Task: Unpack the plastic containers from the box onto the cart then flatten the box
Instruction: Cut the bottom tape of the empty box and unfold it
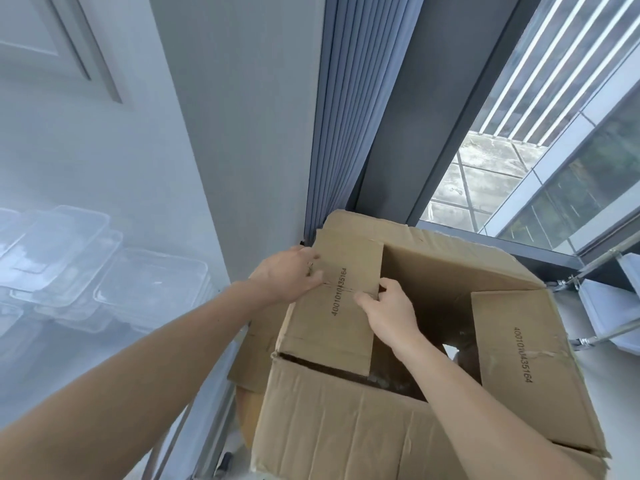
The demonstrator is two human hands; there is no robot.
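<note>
1. The person is holding the cardboard box point(346, 427) up off any surface and tilted, its open top facing them.
2. Both hands are working one printed flap point(332, 317) on the box's left side. The left hand point(287, 275) is gripping its outer edge, thumb lying across the face. The right hand point(388, 313) is pinching the inner edge, thumb on top and fingers hooked underneath. Neither hand is spread wide.
3. Gripping opposite edges is likely giving them leverage to bend the flap along its crease, a sensible start to collapsing the box.
4. A second flap point(519, 358) with the same printed number is lying loose on the right, untouched.
5. The inside of the box is sitting in shadow; I cannot tell whether anything remains in it.
6. Clear plastic containers point(104, 271) are sitting stacked well to the left, apart from the box. What is carrying them is too blurred to name, presumably the cart.
7. Judgement: unpacking is looking finished, flattening is beginning.
8. A grey curtain point(346, 116) and a window point(519, 150) are standing just behind the box.
</note>
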